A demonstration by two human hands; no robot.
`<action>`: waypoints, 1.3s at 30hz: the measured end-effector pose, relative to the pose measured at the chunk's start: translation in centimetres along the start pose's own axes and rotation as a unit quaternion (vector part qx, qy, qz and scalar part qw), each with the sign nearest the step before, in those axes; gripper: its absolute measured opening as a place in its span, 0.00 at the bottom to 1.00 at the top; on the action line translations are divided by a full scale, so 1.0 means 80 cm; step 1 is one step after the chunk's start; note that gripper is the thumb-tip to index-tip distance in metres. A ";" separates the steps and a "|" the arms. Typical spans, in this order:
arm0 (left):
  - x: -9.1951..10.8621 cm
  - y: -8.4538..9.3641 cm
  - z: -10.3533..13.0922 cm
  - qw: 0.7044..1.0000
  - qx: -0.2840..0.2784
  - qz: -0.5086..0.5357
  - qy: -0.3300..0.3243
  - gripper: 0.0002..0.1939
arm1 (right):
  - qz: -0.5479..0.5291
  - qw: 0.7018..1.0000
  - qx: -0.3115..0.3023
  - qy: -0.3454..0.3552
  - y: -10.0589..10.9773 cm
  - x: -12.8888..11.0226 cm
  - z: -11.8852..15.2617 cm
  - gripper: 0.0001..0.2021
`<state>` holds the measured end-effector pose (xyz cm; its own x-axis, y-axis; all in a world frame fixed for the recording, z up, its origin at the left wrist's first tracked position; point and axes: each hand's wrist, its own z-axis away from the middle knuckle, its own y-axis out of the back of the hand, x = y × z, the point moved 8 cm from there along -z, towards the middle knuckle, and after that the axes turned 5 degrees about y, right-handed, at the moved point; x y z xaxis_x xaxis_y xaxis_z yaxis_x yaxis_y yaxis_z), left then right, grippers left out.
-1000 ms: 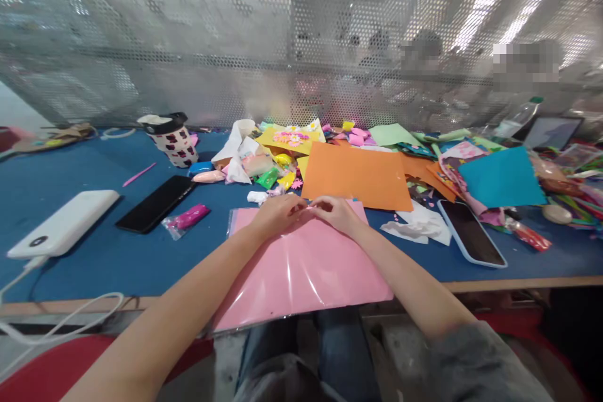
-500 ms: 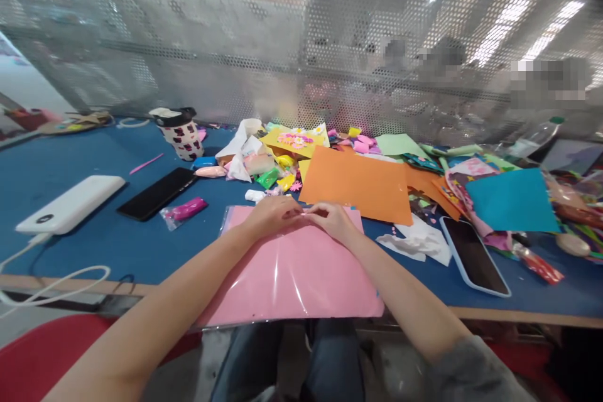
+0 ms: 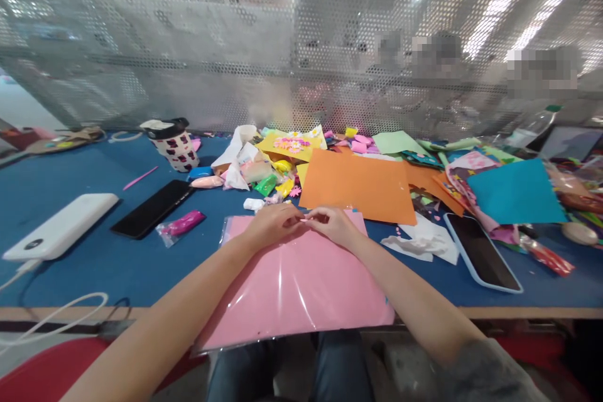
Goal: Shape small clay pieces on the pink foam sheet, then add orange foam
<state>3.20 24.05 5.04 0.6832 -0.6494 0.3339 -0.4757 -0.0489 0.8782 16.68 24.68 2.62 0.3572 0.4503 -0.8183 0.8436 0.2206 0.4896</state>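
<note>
Both hands meet above the far part of a pink sheet in a clear plastic sleeve (image 3: 301,289), which overhangs the table's front edge. My left hand (image 3: 276,225) has its fingers pinched together. Facing it, my right hand (image 3: 330,224) is pinched too, fingertips almost touching the left ones. Between the fingertips shows a tiny pale pink piece (image 3: 304,220), too small to make out well. An orange sheet (image 3: 358,185) lies just behind my right hand, and a small white lump (image 3: 254,204) sits behind my left hand.
Left on the blue table (image 3: 155,276) are a white power bank (image 3: 61,226), a black phone (image 3: 151,208), a magenta packet (image 3: 186,223) and a patterned cup (image 3: 174,147). At right are crumpled tissue (image 3: 431,239), another phone (image 3: 480,254) and a teal sheet (image 3: 518,195). Behind stands a perforated metal screen (image 3: 235,31).
The view has shifted and tilted slightly, so the table's things sit a little differently in the picture. Both hands stay together over the pink sheet, with their fingertips barely changed.
</note>
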 end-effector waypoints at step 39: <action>0.018 0.017 0.007 0.993 0.092 -0.004 -0.067 0.24 | 0.036 0.994 0.041 0.096 0.009 -0.024 0.001 0.06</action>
<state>3.24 22.63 6.51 0.6130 -0.7432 0.2681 -0.5724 -0.1839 0.7991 16.67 23.90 4.49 0.3413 0.6210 -0.7056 0.8512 0.1141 0.5123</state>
